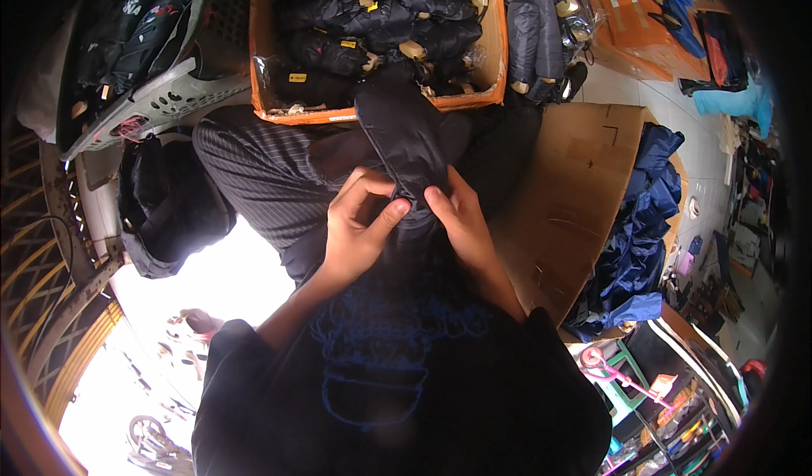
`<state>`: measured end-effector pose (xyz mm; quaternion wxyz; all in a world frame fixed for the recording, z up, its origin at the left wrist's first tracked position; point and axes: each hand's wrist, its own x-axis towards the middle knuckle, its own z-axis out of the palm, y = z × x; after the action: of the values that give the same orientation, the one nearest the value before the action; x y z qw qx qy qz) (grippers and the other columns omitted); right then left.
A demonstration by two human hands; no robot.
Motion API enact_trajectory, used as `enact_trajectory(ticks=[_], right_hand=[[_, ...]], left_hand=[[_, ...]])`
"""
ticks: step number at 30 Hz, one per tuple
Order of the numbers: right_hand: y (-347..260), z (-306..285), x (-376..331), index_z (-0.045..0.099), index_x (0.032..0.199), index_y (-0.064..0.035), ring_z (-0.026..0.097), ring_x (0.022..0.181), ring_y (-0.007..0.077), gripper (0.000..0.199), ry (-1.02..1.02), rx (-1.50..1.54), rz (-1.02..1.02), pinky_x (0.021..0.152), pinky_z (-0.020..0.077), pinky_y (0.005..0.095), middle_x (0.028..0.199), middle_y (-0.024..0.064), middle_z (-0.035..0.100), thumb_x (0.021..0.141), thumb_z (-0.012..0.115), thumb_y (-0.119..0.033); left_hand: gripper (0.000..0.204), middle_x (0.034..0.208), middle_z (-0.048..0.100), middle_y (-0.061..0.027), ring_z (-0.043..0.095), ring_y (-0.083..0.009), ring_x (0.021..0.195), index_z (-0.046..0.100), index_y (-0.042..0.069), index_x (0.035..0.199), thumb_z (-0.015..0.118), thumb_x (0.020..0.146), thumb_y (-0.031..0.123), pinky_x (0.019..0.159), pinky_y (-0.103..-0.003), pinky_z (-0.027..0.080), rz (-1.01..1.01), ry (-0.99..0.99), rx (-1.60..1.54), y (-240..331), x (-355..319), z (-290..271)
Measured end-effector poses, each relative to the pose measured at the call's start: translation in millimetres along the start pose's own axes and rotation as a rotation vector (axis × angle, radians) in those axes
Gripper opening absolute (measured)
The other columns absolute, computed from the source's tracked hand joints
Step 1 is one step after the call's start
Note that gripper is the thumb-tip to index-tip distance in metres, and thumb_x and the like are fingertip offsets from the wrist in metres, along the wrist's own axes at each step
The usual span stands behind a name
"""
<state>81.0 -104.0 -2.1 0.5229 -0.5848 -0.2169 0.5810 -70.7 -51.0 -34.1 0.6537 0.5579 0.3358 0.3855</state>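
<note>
Black cloth shirt with blue line print [397,379], nearest, cropped below. Long, rounded black fabric pouch [402,129] ahead of it, near end pinched in the fingers of left hand [359,227] and right hand [463,222]; I cannot see beneath. Far end masks part of an orange-edged cardboard box [499,53], cut off above, its black bundles [381,28] merging.

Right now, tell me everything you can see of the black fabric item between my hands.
The black fabric item is long, narrow, soft-looking and slightly creased, with a rounded far end. It points away from you, its near end held by the left hand and right hand. Its far end overlaps the orange-edged box in view; contact is unclear.
</note>
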Motion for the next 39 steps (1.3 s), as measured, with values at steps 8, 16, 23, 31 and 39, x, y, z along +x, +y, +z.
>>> enact_trajectory(ticks=[8, 16, 23, 31, 39], right_hand=[[19, -13, -1, 0.048, 0.092, -0.0033, 0.046, 0.091, 0.0071, 0.028, -0.013, -0.188, -0.008, 0.078, 0.0389, 0.0228, 0.091, 0.0011, 0.049, 0.085, 0.072, -0.015], [28, -1, -4, 0.045, 0.103, -0.0035, 0.047, 0.09, 0.0054, 0.041, -0.03, -0.229, -0.044, 0.075, 0.0422, 0.0231, 0.096, 0.0009, 0.05, 0.079, 0.077, -0.011], [36, 9, -6, 0.045, 0.108, -0.0013, 0.06, 0.094, 0.0148, 0.037, -0.022, -0.041, -0.196, 0.078, 0.0482, 0.0284, 0.105, 0.0105, 0.061, 0.083, 0.072, -0.009], [40, -2, -22, 0.05, 0.095, -0.0047, 0.048, 0.071, 0.0037, 0.025, -0.017, -0.22, 0.063, 0.06, 0.0368, 0.0202, 0.079, -0.0014, 0.051, 0.085, 0.072, -0.013], [45, 14, -29, 0.055, 0.098, -0.002, 0.06, 0.09, 0.0116, 0.022, 0.121, -0.005, -0.056, 0.076, 0.0478, 0.0256, 0.097, 0.0077, 0.06, 0.084, 0.071, -0.01]], left_hand=[[0.018, 0.089, 0.052, -0.0055, 0.052, -0.013, 0.083, 0.052, 0.001, 0.086, 0.069, 0.086, 0.005, 0.077, -0.027, 0.043, -0.014, 0.11, -0.085, -16, -9, 6], [0.033, 0.116, 0.059, -0.0122, 0.054, -0.0168, 0.11, 0.053, -0.002, 0.115, 0.066, 0.09, 0.014, 0.096, -0.03, 0.041, -0.271, 0.183, -0.621, 4, 7, 10], [0.025, 0.104, 0.068, -0.0141, 0.065, -0.0208, 0.099, 0.064, -0.003, 0.105, 0.068, 0.084, 0.01, 0.089, -0.034, 0.05, -0.486, 0.03, -0.537, 12, 23, -3], [0.056, 0.114, 0.062, -0.0226, 0.063, -0.031, 0.104, 0.046, -0.004, 0.125, 0.07, 0.081, 0.022, 0.093, -0.042, 0.05, -0.346, -0.034, -0.596, -9, 1, -10], [0.062, 0.116, 0.061, -0.0195, 0.062, -0.029, 0.106, 0.045, -0.004, 0.128, 0.067, 0.084, 0.033, 0.094, -0.04, 0.049, -0.427, 0.007, -0.723, -24, -1, -6]])
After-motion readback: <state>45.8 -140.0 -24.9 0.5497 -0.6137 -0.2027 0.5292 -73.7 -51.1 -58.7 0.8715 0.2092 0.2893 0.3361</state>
